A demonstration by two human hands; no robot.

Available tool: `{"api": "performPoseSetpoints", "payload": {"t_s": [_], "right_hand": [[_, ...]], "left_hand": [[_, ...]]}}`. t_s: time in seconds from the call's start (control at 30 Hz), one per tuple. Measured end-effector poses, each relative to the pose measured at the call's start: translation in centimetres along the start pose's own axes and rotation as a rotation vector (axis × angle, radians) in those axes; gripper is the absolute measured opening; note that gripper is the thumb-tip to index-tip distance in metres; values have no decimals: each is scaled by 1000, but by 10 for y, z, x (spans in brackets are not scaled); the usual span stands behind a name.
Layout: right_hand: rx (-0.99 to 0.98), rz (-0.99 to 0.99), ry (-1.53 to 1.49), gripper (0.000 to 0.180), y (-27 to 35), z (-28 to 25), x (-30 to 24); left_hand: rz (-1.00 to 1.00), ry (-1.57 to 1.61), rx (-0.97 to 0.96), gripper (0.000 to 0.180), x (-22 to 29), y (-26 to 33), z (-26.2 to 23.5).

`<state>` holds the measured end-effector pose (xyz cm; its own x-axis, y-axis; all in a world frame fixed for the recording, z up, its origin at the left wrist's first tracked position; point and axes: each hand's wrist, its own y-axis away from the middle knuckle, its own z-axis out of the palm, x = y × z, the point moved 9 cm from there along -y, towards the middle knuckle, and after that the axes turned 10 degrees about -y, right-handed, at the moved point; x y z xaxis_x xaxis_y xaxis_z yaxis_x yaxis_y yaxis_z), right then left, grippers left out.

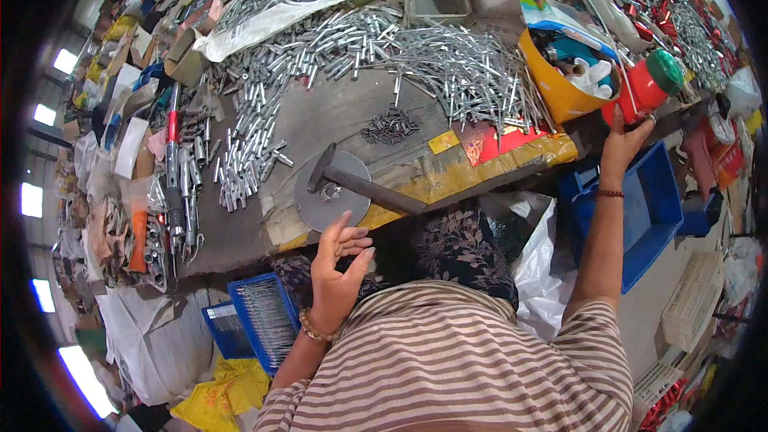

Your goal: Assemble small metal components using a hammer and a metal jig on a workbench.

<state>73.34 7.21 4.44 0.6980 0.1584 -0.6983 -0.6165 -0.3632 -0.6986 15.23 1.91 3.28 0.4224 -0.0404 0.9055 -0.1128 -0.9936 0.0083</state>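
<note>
Seen from above, a person in a striped shirt sits at a cluttered workbench (344, 112). The right hand (622, 144) reaches far out to the right and upward, fingers wrapped around the lower part of a red plastic jar with a green lid (648, 86); the jar lies tilted, its long axis running from the hand up and right toward the lid. Just to the jar's left, touching or nearly so, stands a yellow box (560, 84) stuffed with bottles and packets. The left hand (338, 260) hovers empty at the bench's near edge, fingers loosely apart and slightly curled. Just above it lies a hammer (360, 184), head resting on a round grey metal disc (332, 192), handle pointing right and toward the person. Heaps of short silver metal tubes (384, 48) cover the bench beyond. A blue bin (648, 208) sits below the right forearm, another blue tray (260, 312) of thin rods by the left wrist.
</note>
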Motion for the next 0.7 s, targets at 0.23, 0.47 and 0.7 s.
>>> {"api": "performPoseSetpoints", "payload": {"t_s": [0.23,0.47,0.7], "right_hand": [[5,43,74,75,-5,3,8],[167,300,-278,39,49,-39,2],[-658,-157,-196,25,99,118,-235]], "left_hand": [[94,-41,80,54,9,-6,-16],[104,-38,334,45,-5,7,-80],[127,-270,673,45,-36,-13,-148]]}}
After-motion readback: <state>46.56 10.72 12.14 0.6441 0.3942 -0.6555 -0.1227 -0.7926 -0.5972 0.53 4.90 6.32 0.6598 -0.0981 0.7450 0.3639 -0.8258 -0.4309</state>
